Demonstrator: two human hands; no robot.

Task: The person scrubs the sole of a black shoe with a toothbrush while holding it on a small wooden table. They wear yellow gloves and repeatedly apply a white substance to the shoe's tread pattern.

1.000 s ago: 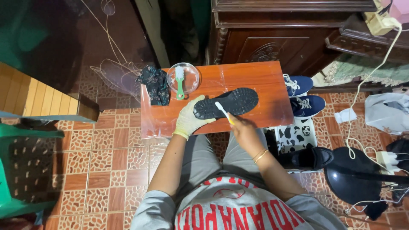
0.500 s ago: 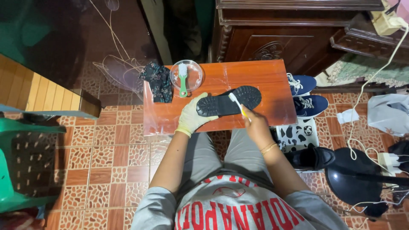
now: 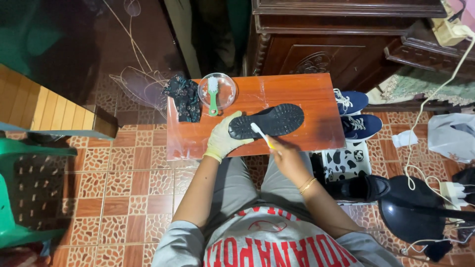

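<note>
We look straight down on a small reddish wooden bench (image 3: 302, 94) with a glossy top. A black shoe (image 3: 269, 120) lies sole-up near the bench's front edge, about midway along it, its treaded sole facing us.

Left hand (image 3: 222, 138), in a pale yellow glove: its grip is clamped on the heel end of the shoe, thumb over the sole, pinning it to the bench.

Right hand (image 3: 284, 153), bare, gold bangles at the wrist: its grip is closed around the handle of a white-and-yellow toothbrush (image 3: 261, 134). The brush head rests on the sole near the heel end, just beside the gloved fingers.

At the back left corner of the bench sits a clear round dish (image 3: 222, 96) with a green-handled brush (image 3: 213, 96) laid across it. A dark patterned cloth (image 3: 184, 99) hangs over the left edge beside the dish. The right half of the bench top is bare.

On the tiled floor off the right edge: a pair of blue sneakers (image 3: 354, 113), a black-and-white patterned box (image 3: 346, 160), another black shoe (image 3: 366, 188) and a black round lamp base (image 3: 410, 207) with white cords. A green plastic chair (image 3: 20, 198) stands well apart to the left. A dark carved cabinet (image 3: 316, 44) rises just behind the bench's back edge.
</note>
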